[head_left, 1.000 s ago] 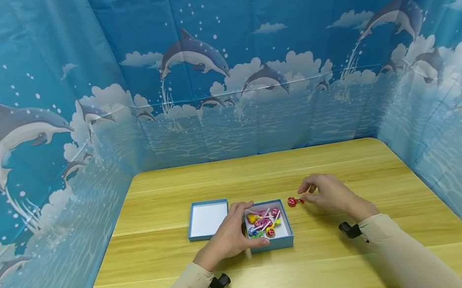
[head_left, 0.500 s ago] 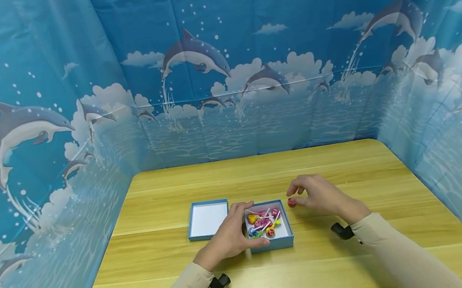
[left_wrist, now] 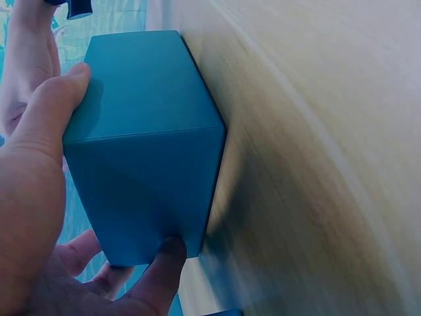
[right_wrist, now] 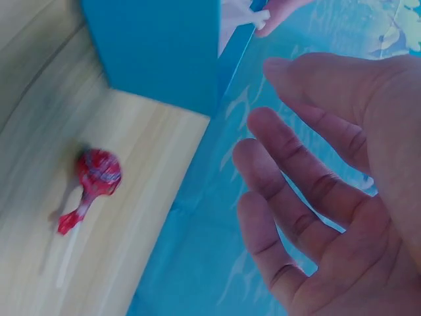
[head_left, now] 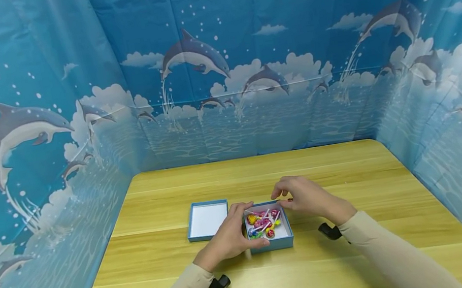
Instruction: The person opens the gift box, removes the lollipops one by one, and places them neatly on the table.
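My left hand (head_left: 228,236) grips the blue open-topped box (head_left: 278,243) from its left side, thumb along the front wall and fingers round the back. Several lollipops (head_left: 264,222) in bright wrappers lie jumbled inside its white interior. Over the box's right back corner hovers my right hand (head_left: 304,198), its fingers loosely bent and nothing between them. Below that hand a red-wrapped lollipop (right_wrist: 99,172) with a white stick lies on the table beside the box, as the right wrist view shows. In the head view the hand hides most of it.
A blue box lid (head_left: 208,219) with a white inside lies upturned to the left of the box. All of it stands on a yellow wooden table (head_left: 252,285). A blue dolphin-print curtain (head_left: 229,129) rises behind the table and along both sides.
My right hand has moved left, from beside the red lollipop's stick to over it and the box's right edge. The lollipop stays put. My left hand keeps its grip on the box.
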The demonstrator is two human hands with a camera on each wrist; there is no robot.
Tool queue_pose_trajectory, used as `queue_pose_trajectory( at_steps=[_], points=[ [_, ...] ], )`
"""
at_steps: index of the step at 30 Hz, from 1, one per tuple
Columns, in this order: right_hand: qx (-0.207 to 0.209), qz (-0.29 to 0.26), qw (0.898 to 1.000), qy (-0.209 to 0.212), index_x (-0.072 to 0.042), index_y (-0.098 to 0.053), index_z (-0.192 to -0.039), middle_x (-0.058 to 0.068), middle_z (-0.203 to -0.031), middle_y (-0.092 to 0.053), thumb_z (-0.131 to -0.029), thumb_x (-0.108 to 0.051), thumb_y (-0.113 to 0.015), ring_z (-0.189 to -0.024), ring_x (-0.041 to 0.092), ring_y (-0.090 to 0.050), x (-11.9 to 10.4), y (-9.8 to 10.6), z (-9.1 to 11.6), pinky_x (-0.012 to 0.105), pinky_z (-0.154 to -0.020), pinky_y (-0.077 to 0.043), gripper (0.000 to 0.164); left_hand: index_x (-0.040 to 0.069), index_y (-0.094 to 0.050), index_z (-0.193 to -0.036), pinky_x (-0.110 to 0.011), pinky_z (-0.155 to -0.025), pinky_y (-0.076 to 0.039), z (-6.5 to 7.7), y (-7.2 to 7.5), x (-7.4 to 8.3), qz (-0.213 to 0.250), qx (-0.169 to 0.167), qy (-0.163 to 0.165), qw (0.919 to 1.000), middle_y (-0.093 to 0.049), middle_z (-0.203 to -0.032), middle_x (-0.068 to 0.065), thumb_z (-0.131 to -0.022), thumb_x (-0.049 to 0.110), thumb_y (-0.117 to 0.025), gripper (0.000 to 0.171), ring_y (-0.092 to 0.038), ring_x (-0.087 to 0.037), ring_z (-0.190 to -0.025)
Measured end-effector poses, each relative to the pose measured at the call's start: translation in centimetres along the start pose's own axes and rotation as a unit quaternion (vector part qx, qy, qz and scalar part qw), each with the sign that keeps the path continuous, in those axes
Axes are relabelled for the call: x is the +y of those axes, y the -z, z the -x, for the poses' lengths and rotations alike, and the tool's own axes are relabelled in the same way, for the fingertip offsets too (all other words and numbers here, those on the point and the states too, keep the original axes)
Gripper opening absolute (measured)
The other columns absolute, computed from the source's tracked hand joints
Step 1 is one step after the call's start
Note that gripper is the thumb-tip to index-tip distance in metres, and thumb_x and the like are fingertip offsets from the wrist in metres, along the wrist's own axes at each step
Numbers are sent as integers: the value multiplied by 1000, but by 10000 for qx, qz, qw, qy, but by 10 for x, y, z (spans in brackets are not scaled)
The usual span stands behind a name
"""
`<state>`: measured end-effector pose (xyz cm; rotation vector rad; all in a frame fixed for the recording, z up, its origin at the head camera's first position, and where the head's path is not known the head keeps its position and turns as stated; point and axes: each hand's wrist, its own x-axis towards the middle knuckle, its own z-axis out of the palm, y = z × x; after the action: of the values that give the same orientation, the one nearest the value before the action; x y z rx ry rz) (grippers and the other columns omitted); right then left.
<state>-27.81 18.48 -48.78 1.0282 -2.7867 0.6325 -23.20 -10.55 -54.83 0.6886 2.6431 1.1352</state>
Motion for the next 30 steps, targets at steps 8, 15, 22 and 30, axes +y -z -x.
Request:
queue_pose_trajectory(
  at_steps=[8,15,22,30],
  points=[
    [-372,-78,9992,111,-16,-88,-117,3,-118,-84,-105,-13,-89,-106,25,-80,-17,-2,-10,40,-89,-68,13,17,-36,-182,-56,-130,-54,1,0,0,122,-8,-38,9999,-46,-172,-11,-94,57,-97,114,-61,-28,-146],
    [-643,-226,9964,500,-16,-89,-117,3,-120,-83,-107,-10,-86,-103,23,-81,-27,-7,-21,34,-85,-68,12,14,-36,-182,-56,-127,-57,2,0,-1,83,-2,-99,9999,-47,-171,-13,-95,54,-97,114,-63,-28,-145],
    [-980,-321,9908,878,-8,-90,-119,6,-117,-85,-105,-6,-87,-101,20,-83,-33,-14,-31,32,-87,-71,14,19,-37,-181,-54,-125,-57,3,1,-1,175,-27,-147,9997,-47,-169,-11,-97,54,-96,109,-63,-26,-142],
    [-1383,-458,9839,1035,-8,-91,-114,4,-112,-89,-105,-1,-85,-97,10,-81,-35,-25,-40,26,-87,-69,14,22,-36,-182,-54,-126,-57,4,1,-1,135,-15,-147,9998,-46,-172,-9,-97,60,-94,110,-62,-25,-145]
  ],
)
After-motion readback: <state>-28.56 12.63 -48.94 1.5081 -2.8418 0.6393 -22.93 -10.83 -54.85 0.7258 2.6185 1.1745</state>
